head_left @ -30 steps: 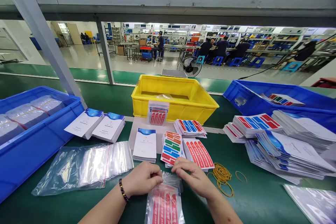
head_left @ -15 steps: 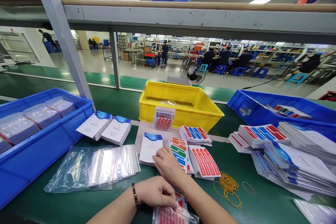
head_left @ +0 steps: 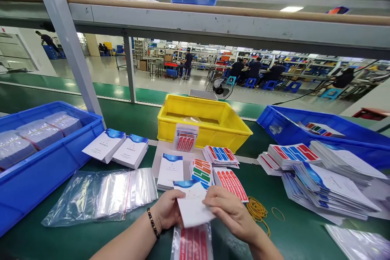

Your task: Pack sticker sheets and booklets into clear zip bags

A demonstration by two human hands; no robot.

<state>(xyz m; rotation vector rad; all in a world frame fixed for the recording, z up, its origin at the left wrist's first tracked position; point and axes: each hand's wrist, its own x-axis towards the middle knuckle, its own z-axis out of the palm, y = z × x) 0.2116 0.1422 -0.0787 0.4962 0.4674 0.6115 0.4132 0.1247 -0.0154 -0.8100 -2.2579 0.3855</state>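
Between my two hands is a white booklet (head_left: 195,206) with a blue top band, held tilted above the bench. My left hand (head_left: 168,210), with a beaded bracelet at the wrist, grips its left edge. The fingers of my right hand (head_left: 230,211) are closed on its right edge. Under the booklet lies a clear plastic bag (head_left: 192,245) with red-printed sticker sheets inside. Just beyond are a stack of matching booklets (head_left: 170,170), a stack of multicoloured sticker sheets (head_left: 201,172) and a stack of red sticker sheets (head_left: 230,184).
A yellow bin (head_left: 204,130) stands at the back, between a blue bin (head_left: 45,166) at left and another blue bin (head_left: 323,130) at right. Clear bags (head_left: 122,193) lie left, rubber bands (head_left: 257,211) right. More booklets (head_left: 335,187) are piled far right. An overhead shelf (head_left: 213,20) crosses above.
My right hand has come back from the booklet stack, and a booklet is now between both hands. My left hand has left the bag and taken the booklet's left edge.
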